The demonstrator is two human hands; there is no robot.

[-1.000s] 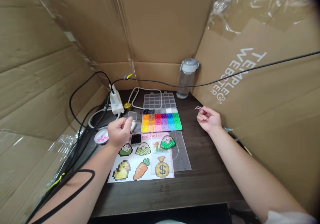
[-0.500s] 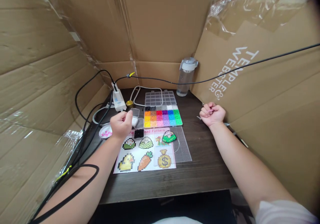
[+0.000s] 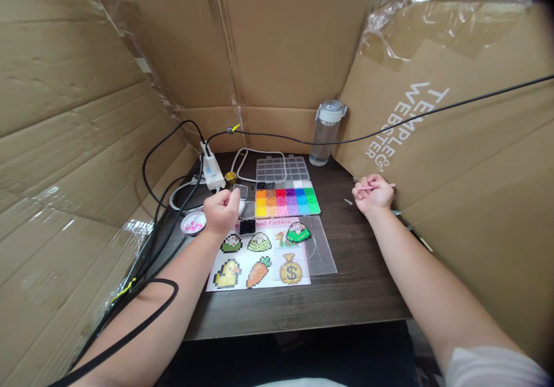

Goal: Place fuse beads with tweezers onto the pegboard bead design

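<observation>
My left hand [image 3: 222, 210] is closed in a fist with the thumb on top, above the left part of the table; whatever lies inside is hidden. Close beside it are a small clear box with an open lid [image 3: 246, 209] and a tray of black beads [image 3: 247, 226]. My right hand [image 3: 374, 194] is at the table's right edge, palm side up, fingers curled round a thin pink stick [image 3: 388, 186]. A small pale piece [image 3: 348, 202] rests on the table just left of it. A green-and-white bead figure [image 3: 298, 232] lies on a clear pegboard [image 3: 324, 251].
A compartment box of coloured beads [image 3: 286, 201] stands mid-table. The printed pattern sheet [image 3: 242, 284] lies in front, a dish of pink beads [image 3: 193, 223] at left. Behind are a water bottle [image 3: 324, 136] and power strip [image 3: 212, 171]. A black cable [image 3: 277, 136] crosses between cardboard walls.
The pink stick now shows across my right fingers, where it was hardly visible before. The view has shifted slightly, so the table's things appear a little further right. My left hand stays closed.
</observation>
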